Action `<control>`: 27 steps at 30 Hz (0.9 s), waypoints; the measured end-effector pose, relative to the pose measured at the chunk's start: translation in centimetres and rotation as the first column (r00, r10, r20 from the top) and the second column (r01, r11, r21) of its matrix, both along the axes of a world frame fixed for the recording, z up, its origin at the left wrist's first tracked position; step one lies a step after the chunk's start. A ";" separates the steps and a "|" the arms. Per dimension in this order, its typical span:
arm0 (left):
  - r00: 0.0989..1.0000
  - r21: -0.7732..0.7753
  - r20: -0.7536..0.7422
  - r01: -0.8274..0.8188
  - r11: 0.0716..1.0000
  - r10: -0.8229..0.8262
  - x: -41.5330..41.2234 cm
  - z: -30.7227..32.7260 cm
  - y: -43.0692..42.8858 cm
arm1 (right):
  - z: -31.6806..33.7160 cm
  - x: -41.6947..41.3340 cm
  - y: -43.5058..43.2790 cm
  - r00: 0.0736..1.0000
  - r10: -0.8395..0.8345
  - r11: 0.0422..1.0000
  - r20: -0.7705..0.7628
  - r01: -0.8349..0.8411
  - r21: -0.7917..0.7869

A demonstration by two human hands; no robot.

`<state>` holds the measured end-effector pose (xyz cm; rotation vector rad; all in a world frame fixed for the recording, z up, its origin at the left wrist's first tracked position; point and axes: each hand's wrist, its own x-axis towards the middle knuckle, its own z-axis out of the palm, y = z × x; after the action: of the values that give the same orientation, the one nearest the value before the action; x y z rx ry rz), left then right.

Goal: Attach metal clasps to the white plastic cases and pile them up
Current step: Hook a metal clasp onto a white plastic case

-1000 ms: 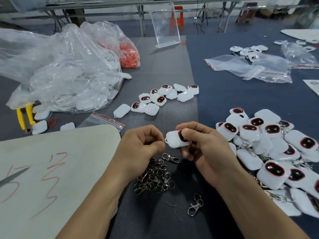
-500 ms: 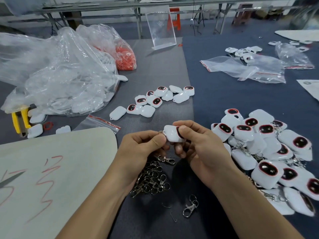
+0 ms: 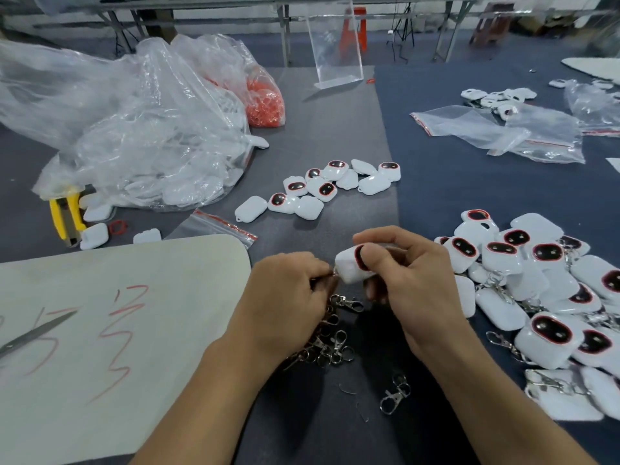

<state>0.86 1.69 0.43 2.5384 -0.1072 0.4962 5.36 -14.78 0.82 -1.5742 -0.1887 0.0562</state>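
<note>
Plainly the step in hand is fitting a clasp. The right hand [image 3: 412,290] holds one white case [image 3: 347,268] just above the near middle of the tabletop [image 3: 335,129]. Its fingers [image 3: 385,234] are curled round the case and the thumb lies across the dark window. The left hand [image 3: 285,297] meets the case at its left end, fingertips pinched tight on a small metal clasp [image 3: 333,272]. Only a glint of it shows, and whether its ring is through the case's loop I cannot tell.

Directly under both hands lies the heap of loose clasps [image 3: 330,344], with one stray clasp [image 3: 394,394] nearer the front edge.

The next move, I judge, is to work the ring fully home, a fine twist with the case held steady. The case then goes onto the finished pile [image 3: 536,297] toward the right edge, where several cases already trail clasps.

The bare cases [image 3: 322,187] wait mid-tabletop, beyond the hands. Toward the left edge sits a big clear bag [image 3: 144,129] of more cases, with a bag of red rings [image 3: 265,99] behind it and yellow-handled pliers [image 3: 65,213] beside it. A white board [image 3: 134,380] fills the near left corner, with scissors [image 3: 33,333] lying on it.

Nothing lies between the hands and the pile. The tangled heap beneath them could snag a dangling clasp.
</note>
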 end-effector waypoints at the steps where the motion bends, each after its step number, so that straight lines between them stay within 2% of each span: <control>1: 1.000 -0.137 -0.008 -0.002 0.991 0.001 0.1 0.1 -0.1 | 0.2 0.2 0.0 0.994 0.008 0.994 -0.106 0.004 0.108; 2: 0.999 -0.304 -0.047 -0.001 0.953 -0.014 0.3 0.3 -0.2 | 0.5 0.4 0.0 0.976 0.036 0.978 -0.213 0.010 0.210; 4: 0.982 -0.589 -0.146 0.012 0.808 -0.121 0.6 0.6 -0.7 | 0.7 0.7 -0.1 0.929 0.116 0.933 -0.351 0.019 0.358; 7: 0.949 -0.752 -0.197 0.015 0.659 -0.245 0.7 0.8 -1.3 | 0.7 0.6 -0.4 0.926 0.148 0.930 -0.346 -0.011 0.368; 9: 0.954 -0.746 -0.200 -0.001 0.665 -0.223 0.7 0.6 -1.2 | 0.6 0.5 -0.4 0.940 0.136 0.936 -0.312 -0.018 0.353; 10: 0.967 -0.695 -0.189 -0.009 0.719 -0.170 0.6 0.5 -1.2 | 0.6 0.4 -0.4 0.949 0.119 0.941 -0.291 -0.015 0.337; 12: 0.990 -0.490 -0.136 -0.031 0.871 -0.042 0.4 0.1 -1.0 | 0.6 0.4 -0.3 0.976 0.053 0.968 -0.211 0.002 0.252; 13: 0.994 -0.363 -0.112 -0.040 0.931 -0.001 0.3 -0.1 -1.0 | 0.5 0.4 -0.2 0.989 0.014 0.983 -0.145 0.013 0.183; 15: 0.993 -0.149 -0.117 -0.038 0.988 0.021 0.2 -0.2 -1.1 | 0.0 0.0 0.0 0.996 -0.063 0.997 0.067 0.065 -0.038; 17: 0.992 -0.027 -0.125 -0.036 0.999 0.032 0.1 -0.3 -1.0 | -0.3 -0.8 0.3 0.951 -0.051 0.958 0.306 0.133 -0.253; 18: 0.993 0.002 -0.113 -0.043 0.999 0.043 0.1 -0.3 -0.9 | -0.4 -1.2 0.4 0.926 -0.026 0.944 0.376 0.146 -0.295; 20: 0.993 -0.033 -0.099 -0.064 0.997 0.060 0.0 -0.3 -0.8 | -0.5 -1.2 0.5 0.926 -0.009 0.945 0.377 0.131 -0.299; 23: 0.992 -0.250 -0.112 -0.082 0.965 0.055 0.0 -0.1 -1.1 | -0.5 -0.2 0.2 0.972 -0.066 0.970 0.224 0.116 -0.215; 27: 0.992 -0.429 -0.091 -0.116 0.896 0.085 0.0 0.3 -1.5 | 0.0 0.4 0.0 0.993 -0.121 0.992 0.013 0.121 -0.028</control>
<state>0.89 0.17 0.71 2.1243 0.1485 0.4164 5.78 -14.83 0.82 -1.6120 -0.1010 -0.0446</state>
